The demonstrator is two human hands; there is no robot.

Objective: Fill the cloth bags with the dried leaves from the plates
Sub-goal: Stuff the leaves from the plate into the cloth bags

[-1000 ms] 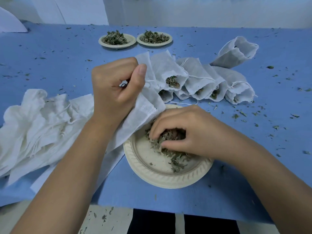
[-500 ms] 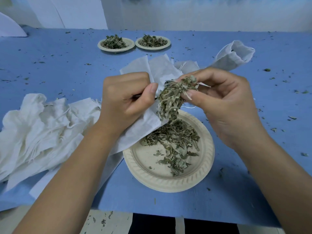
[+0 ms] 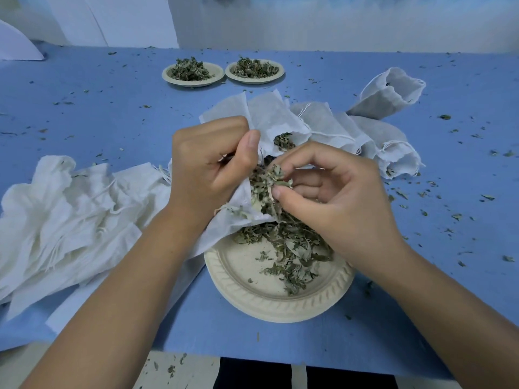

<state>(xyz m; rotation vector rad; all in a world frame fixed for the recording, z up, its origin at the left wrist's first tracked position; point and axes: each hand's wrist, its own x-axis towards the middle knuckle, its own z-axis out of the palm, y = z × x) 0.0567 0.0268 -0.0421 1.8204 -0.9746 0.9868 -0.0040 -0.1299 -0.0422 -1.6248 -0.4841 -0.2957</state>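
Two hands work over the near plate (image 3: 269, 308), which sits at the near edge of the blue table (image 3: 112, 113). The left hand (image 3: 213, 167) grips the mouth of a cloth bag (image 3: 233, 220), its fingers curled round the fabric and the thumb pressed on top. The bag drapes down onto the plate's left rim. The right hand (image 3: 331, 197) pinches a tuft of dried leaves (image 3: 269, 179) between thumb and fingertips, right at the bag's opening. Some leaves already lie inside the mouth, and a loose heap (image 3: 292, 248) remains on the plate beneath the right hand.

Just beyond the hands lies a row of filled bags (image 3: 337, 127), and one open bag (image 3: 390, 94) lies at its far right end. A pile of empty bags (image 3: 70, 214) is heaped to the left. At the far side, two small plates (image 3: 193, 83) of leaves sit side by side. Leaf crumbs (image 3: 449, 214) are scattered across the table.
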